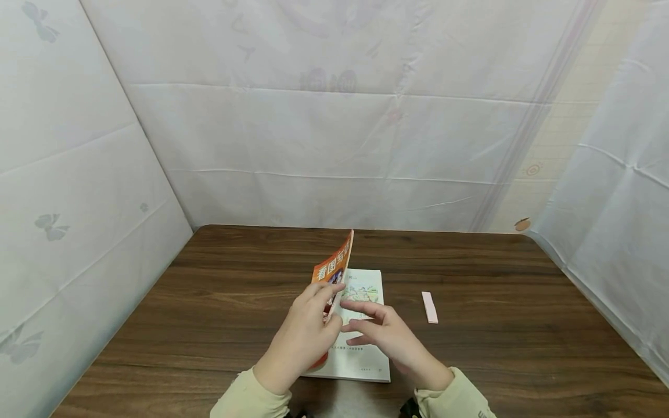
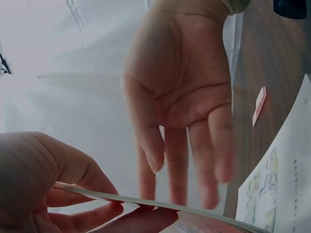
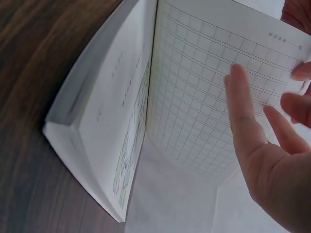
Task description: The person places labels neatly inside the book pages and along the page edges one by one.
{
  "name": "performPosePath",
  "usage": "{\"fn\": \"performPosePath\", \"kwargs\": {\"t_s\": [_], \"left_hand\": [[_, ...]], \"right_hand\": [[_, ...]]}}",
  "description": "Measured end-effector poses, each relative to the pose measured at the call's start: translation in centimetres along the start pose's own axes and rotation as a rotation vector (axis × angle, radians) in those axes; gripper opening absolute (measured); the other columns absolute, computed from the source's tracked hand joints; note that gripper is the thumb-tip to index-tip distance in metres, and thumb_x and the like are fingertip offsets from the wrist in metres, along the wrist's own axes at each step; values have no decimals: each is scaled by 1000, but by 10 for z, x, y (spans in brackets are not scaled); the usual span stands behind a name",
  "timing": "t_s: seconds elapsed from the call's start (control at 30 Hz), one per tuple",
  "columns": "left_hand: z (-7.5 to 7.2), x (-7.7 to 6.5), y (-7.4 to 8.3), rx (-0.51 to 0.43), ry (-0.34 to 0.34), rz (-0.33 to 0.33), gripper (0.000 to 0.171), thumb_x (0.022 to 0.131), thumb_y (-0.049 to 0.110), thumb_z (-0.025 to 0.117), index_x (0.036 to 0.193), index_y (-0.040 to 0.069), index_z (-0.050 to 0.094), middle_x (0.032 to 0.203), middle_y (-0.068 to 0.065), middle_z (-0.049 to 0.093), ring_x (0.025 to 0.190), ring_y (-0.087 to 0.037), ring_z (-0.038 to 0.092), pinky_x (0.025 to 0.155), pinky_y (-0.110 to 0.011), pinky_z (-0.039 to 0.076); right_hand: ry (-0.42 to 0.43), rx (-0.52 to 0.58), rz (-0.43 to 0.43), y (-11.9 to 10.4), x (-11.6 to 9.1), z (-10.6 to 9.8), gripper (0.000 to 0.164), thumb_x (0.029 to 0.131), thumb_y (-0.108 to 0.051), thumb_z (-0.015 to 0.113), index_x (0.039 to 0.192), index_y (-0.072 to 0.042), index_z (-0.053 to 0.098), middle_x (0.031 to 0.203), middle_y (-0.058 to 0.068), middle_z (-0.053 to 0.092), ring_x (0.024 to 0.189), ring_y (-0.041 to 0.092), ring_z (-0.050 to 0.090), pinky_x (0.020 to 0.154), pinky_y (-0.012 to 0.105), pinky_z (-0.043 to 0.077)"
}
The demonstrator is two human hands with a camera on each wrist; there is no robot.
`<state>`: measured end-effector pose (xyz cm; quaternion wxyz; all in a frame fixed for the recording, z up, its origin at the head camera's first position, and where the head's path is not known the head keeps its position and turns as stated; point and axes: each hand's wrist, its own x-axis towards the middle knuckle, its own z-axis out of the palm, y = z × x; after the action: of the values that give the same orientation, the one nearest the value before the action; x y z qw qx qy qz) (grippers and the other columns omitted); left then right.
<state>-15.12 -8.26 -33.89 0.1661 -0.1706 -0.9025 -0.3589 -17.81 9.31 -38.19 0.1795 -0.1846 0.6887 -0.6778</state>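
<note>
A workbook (image 1: 360, 363) lies open on the table, its right-hand page printed with a small coloured picture and text. Its orange cover (image 1: 330, 270) stands raised, and the lifted page inside shows a writing grid (image 3: 194, 92). My left hand (image 1: 305, 331) pinches the raised cover and leaves between thumb and fingers, as the left wrist view also shows. My right hand (image 1: 389, 337) hovers over the open page, fingers spread and slightly bent, holding nothing. In the right wrist view its fingers are in front of the grid page; whether they touch it I cannot tell.
A pale pink strip (image 1: 430, 307) lies on the dark wooden table (image 1: 219, 313), right of the workbook. White patterned cloth (image 1: 324, 133) hangs behind the table and at both sides. A dark object (image 2: 290, 7) shows at the left wrist view's top corner.
</note>
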Motion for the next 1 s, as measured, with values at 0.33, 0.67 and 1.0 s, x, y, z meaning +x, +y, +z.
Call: {"fn": "performPosePath", "kwargs": {"t_s": [0.33,0.67,1.0], "left_hand": [[-12,2,-4,122,76,30,47,77,-9,58,123,0,66,117,-16,60,53,-4,35,54,-21,37],[-22,6,-16,388,139,-10,50,80,-8,60,126,10,66,122,-12,60,43,-9,31,38,-22,26],[-26,4,-29,646,128,6,31,83,-1,70,113,8,73,124,-15,60,77,-31,64,41,-36,41]], "right_hand": [[-193,-295,-96,5,-7,11,57,98,-17,61,150,-6,41,153,18,43,119,44,59,87,24,53],[-292,-673,-105,12,-11,25,71,93,-27,68,155,-16,35,155,3,43,134,24,50,108,33,44],[-451,-813,-153,13,-12,30,68,99,-23,58,158,-20,25,166,3,19,149,23,28,117,36,33]]}}
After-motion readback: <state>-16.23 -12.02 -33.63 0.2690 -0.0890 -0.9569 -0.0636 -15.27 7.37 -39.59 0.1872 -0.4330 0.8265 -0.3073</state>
